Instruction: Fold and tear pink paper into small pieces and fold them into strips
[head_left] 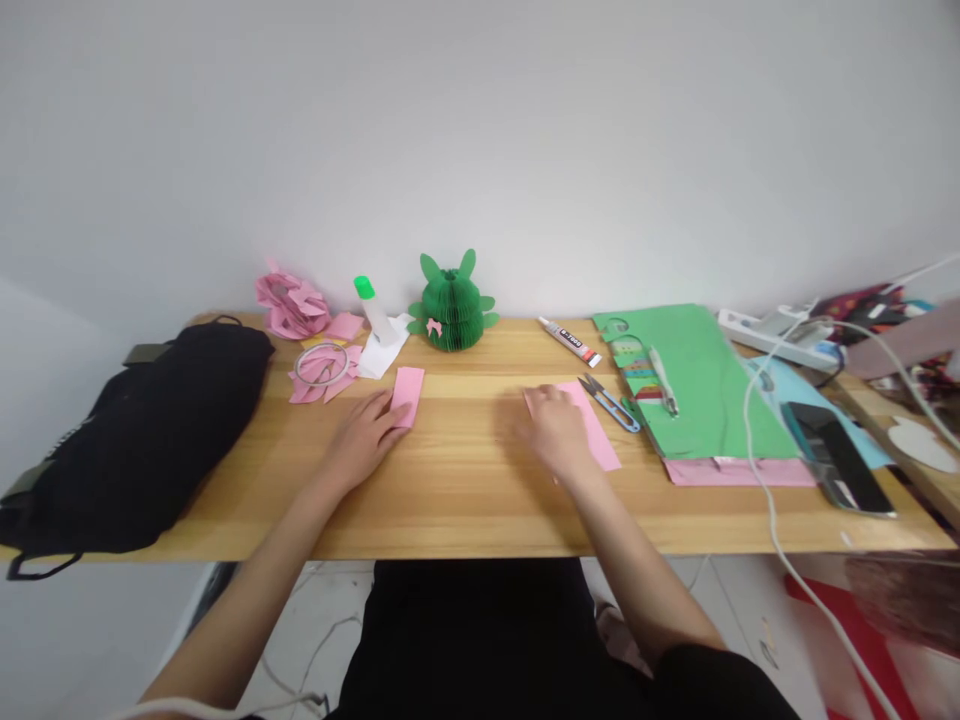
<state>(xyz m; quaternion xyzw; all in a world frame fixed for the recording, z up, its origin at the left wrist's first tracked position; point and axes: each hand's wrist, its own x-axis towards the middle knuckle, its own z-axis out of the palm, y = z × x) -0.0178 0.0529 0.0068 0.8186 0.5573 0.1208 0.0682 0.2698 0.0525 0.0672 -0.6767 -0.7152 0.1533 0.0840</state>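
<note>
My left hand (361,440) rests on the wooden table with its fingers closed at the left edge of a narrow pink paper piece (409,390), which looks folded. Further right, my right hand (556,428) is smeared by motion over a longer pink paper strip (596,430). A pink corner also shows at the left of its fingers; the fingertips are blurred and their grip is unclear. Just right of that strip lie blue-handled thread snips (611,403). At the back stands a green honeycomb-paper figure (453,310) with leaf-shaped pieces and a small pink bow.
A black bag (150,440) covers the left end. Behind it are crumpled pink paper (292,305), a roll of tape (322,364) and a green-capped glue bottle (377,312). A glue tube (570,342), green sheets (697,380), a phone (836,455) and a white cable (757,470) occupy the right.
</note>
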